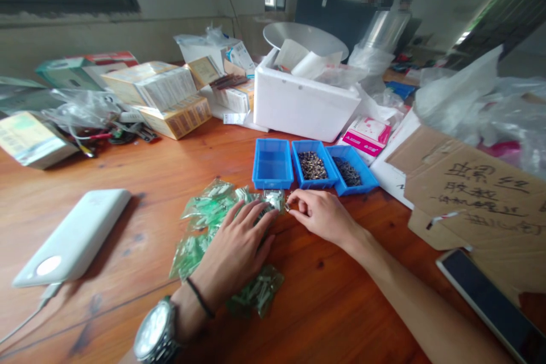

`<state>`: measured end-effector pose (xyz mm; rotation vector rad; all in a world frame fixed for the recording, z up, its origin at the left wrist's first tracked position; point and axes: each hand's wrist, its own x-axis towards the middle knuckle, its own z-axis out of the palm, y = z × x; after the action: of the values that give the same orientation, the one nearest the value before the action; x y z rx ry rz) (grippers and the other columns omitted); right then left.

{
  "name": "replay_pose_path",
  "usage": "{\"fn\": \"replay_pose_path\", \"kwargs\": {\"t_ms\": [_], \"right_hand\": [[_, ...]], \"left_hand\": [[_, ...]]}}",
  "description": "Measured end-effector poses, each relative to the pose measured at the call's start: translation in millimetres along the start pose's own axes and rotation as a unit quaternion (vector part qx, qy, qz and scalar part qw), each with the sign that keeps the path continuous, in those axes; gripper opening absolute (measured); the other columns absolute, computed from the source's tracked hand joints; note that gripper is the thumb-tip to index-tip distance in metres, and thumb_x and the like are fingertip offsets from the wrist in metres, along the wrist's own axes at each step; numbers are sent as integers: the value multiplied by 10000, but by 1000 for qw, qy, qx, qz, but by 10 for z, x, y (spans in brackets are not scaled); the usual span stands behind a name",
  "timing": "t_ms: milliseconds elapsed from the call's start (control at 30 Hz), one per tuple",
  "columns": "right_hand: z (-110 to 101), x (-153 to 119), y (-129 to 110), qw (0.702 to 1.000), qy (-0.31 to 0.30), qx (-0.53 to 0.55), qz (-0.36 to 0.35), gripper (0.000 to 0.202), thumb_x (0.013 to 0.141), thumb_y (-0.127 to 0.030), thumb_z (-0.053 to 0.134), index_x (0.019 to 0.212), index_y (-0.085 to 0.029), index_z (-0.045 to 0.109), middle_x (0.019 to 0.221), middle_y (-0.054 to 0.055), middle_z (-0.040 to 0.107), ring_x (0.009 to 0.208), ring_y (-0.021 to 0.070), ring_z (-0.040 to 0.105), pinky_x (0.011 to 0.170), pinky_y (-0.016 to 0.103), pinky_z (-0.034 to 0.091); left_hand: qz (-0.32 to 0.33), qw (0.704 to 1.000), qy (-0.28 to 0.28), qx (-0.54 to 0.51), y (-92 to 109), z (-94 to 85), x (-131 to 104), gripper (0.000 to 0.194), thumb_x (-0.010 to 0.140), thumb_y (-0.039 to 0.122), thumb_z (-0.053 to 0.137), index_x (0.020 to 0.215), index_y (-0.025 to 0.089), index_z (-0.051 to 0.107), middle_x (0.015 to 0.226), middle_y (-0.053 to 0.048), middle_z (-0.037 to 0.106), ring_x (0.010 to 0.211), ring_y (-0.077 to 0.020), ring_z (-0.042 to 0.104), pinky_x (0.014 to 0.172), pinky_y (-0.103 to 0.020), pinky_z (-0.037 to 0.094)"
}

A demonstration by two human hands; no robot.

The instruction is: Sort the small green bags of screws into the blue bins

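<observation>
Head view: the left hand [236,250] lies flat, fingers spread, on green bags [205,222] on the table [333,307]. The right hand [322,215] pinches a small part [287,208] just before three blue bins [313,165].

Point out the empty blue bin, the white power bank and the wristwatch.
empty blue bin [272,166]: head view, on its bare floor.
white power bank [81,233]: head view, middle of its top face.
wristwatch [154,329]: head view, on the dial, at the left hand's [239,244] wrist.
</observation>
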<state>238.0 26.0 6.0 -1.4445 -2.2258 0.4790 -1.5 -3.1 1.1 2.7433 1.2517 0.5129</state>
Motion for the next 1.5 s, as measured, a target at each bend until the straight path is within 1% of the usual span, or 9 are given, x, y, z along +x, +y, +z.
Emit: {"fn": "replay_pose_path", "kwargs": {"t_ms": [533, 700, 767, 867, 967, 1100, 1267, 1367, 1500], "right_hand": [[78, -34, -4, 996, 26, -81, -20, 114, 991, -245, 661, 960, -244, 770, 841, 23, 768, 715, 170, 670, 679, 266, 417], [70, 3, -4, 992, 73, 94, 31, 123, 948, -262, 683, 865, -214, 759, 741, 25, 727, 631, 150, 616, 632, 264, 446], [12, 27, -11, 952, 66, 290, 73, 173, 926, -361, 727, 857, -202, 740, 682, 11, 686, 544, 128, 554, 530, 248, 417], [-100, 47, -34, 826, 10, 551, 117, 290, 852, -479, 804, 887, -207, 709, 583, -49, 568, 441, 83, 392, 415, 212, 281], [-181, 43, -70, 756, -36, 643, 117, 312, 801, -465, 859, 881, -209, 701, 563, -73, 518, 436, 58, 323, 411, 193, 225], [-281, 37, -94, 811, 23, 575, 100, 295, 825, -471, 841, 875, -204, 726, 557, -60, 517, 444, 75, 355, 409, 209, 242], [-447, 45, 72, 935, 289, 200, 55, 203, 932, -400, 735, 915, -203, 779, 662, 15, 646, 564, 153, 543, 553, 284, 436], [-450, 44, 206, 969, 238, -10, 61, 157, 934, -336, 710, 863, -214, 779, 642, 19, 675, 558, 169, 582, 607, 296, 438], [-374, 28, 176, 985, 158, -54, 44, 120, 942, -285, 705, 862, -225, 771, 632, 0, 675, 566, 160, 601, 610, 273, 412]], "left_hand": [[5, 1000, -1, 6, 2, 8, -5, 406, 1013, 248, 570, 1414, 202, 617, 1429, -135, 658, 1326, -340, 595, 1180, -589, 444], [2, 1000, 4, 1, 2, 0, -4, 405, 1011, 249, 569, 1411, 215, 626, 1425, -130, 664, 1324, -335, 598, 1182, -585, 445], [2, 1000, 7, -2, -2, -2, -5, 399, 1013, 253, 563, 1405, 213, 629, 1421, -132, 667, 1322, -335, 599, 1178, -581, 450], [5, 1000, 7, -2, -6, 2, -4, 389, 1019, 255, 555, 1396, 199, 631, 1416, -136, 670, 1320, -337, 600, 1169, -581, 460], [3, 1000, 4, -1, -7, 11, 0, 389, 1025, 257, 551, 1402, 192, 624, 1416, -136, 669, 1317, -338, 601, 1164, -586, 464], [2, 1000, 5, -2, -5, 9, 2, 384, 1027, 263, 552, 1399, 204, 624, 1408, -129, 672, 1313, -332, 604, 1165, -576, 464], [-1, 1000, -2, -5, 0, -5, 0, 398, 1019, 259, 563, 1411, 222, 622, 1423, -124, 667, 1327, -323, 602, 1190, -577, 444], [-2, 1000, -7, -4, 1, -2, -1, 400, 1021, 265, 562, 1413, 214, 626, 1425, -131, 665, 1325, -331, 603, 1190, -593, 442], [-4, 1000, -1, -2, 4, 3, -3, 403, 1023, 261, 553, 1416, 206, 624, 1422, -133, 666, 1326, -340, 598, 1177, -597, 456]]}}
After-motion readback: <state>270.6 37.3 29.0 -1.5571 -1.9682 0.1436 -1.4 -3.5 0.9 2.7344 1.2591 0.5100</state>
